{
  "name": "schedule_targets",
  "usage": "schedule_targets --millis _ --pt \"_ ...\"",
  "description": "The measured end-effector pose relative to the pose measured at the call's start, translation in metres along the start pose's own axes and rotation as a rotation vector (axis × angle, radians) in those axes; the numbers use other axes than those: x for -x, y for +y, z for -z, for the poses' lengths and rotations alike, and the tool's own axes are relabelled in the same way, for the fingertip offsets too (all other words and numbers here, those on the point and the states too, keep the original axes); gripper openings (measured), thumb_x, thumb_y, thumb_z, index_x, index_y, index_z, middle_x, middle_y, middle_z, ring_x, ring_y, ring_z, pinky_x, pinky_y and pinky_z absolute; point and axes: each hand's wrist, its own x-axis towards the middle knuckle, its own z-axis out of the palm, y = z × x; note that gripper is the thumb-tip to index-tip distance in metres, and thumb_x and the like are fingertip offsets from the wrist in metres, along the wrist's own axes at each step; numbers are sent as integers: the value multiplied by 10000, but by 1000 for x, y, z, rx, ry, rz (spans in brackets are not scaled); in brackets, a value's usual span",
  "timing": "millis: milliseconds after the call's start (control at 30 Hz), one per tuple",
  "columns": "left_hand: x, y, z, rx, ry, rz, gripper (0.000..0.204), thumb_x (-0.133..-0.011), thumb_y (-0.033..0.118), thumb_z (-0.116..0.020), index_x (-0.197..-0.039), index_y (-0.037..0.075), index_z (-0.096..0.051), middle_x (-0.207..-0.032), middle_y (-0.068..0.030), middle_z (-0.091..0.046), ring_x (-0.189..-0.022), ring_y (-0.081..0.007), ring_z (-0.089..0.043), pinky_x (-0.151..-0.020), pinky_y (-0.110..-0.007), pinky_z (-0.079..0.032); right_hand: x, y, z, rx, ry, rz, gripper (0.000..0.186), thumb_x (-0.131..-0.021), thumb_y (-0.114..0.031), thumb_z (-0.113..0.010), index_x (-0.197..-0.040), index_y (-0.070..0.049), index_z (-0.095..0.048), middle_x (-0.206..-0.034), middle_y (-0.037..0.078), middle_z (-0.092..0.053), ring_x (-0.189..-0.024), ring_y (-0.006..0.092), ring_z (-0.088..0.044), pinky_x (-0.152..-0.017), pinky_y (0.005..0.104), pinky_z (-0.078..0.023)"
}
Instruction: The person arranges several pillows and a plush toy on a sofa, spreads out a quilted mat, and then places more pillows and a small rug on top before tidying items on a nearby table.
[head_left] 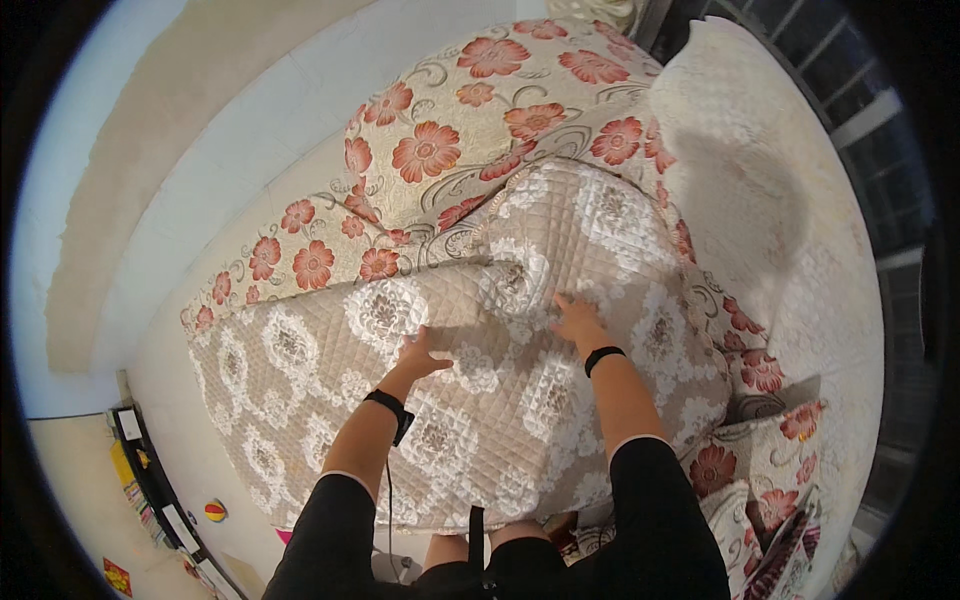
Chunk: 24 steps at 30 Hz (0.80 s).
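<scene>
A beige quilted sofa cover with white floral medallions is spread over a sofa seat in front of me. Its far right part runs up toward the backrest, and a scalloped edge shows there. My left hand rests on the cover near its middle, thumb and fingers apart. Farther right, my right hand lies on the cover with its fingers spread, close to a fold. Neither hand holds anything. Under and behind the cover is the sofa, upholstered in cream fabric with red flowers.
A white textured cover drapes along the right side, beside a dark grid window. A red-flowered cushion sits at lower right. At lower left stand a black shelf and, on the floor, a small colourful ball.
</scene>
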Motion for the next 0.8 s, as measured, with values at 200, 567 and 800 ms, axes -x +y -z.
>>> schedule_targets --millis 200,567,800 --pt "-55 37 -35 -305 70 357 1248 -579 412 -819 -1432 88 33 -1430 -336 7 -1267 -577 -141 -984 -538 -343 -47 -5 -16 278 -94 -117 806 -849 -410 -557 -1445 -284 -29 -1489 165 -45 -1314 460 -158 -956 592 -339" --pt "-59 41 -35 -317 53 278 1126 -666 430 -760 -1438 66 -27 -1408 -368 -49 -1229 -603 -194 -831 -483 -491 -159 -155 50 155 550 336 322 -835 -150 -555 -1156 -122 -551 -906 160 -631 -848 310 -612 -699 409 -486" --pt "-42 13 -33 -293 132 276 1061 -695 364 -749 -1435 55 -54 -1413 -355 -61 -1243 -583 -192 -870 -478 -474 -142 -178 36 -17 462 179 315 -826 -104 -568 -1126 -28 -511 -929 185 -612 -841 323 -600 -697 428 -489"
